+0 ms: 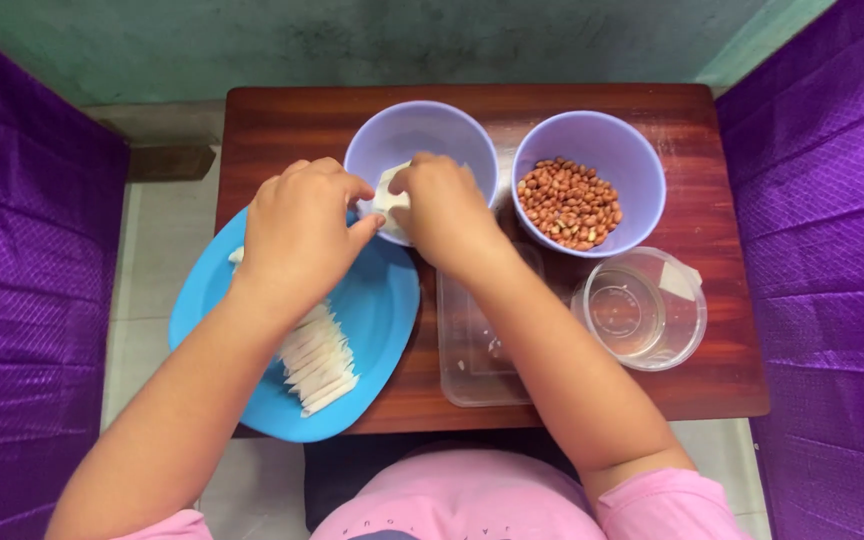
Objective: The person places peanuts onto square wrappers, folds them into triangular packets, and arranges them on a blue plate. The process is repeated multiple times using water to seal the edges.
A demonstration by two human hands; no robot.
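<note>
Overhead, I saw my left hand (302, 235) and right hand (442, 205) both pinching one white wrapper (388, 197) over the near lavender bowl (422, 130). At three o'clock sat the peanut bowl (632, 150); at seven, folded pieces (320, 360) crowded the blue plate (377, 320).

You have a single view, from the camera worn on your head, looking almost straight down over your chest onto the tabletop (592, 100). It faces away from your body, so the far edge of the tabletop lies toward the top of the frame and your pink shirt (472, 500) fills the bottom edge. The camera sits close: the tabletop spans the middle of the picture, with purple cloth (822, 220) on either side of it and pale floor (152, 250) beside it. No second view shares the scene.
</note>
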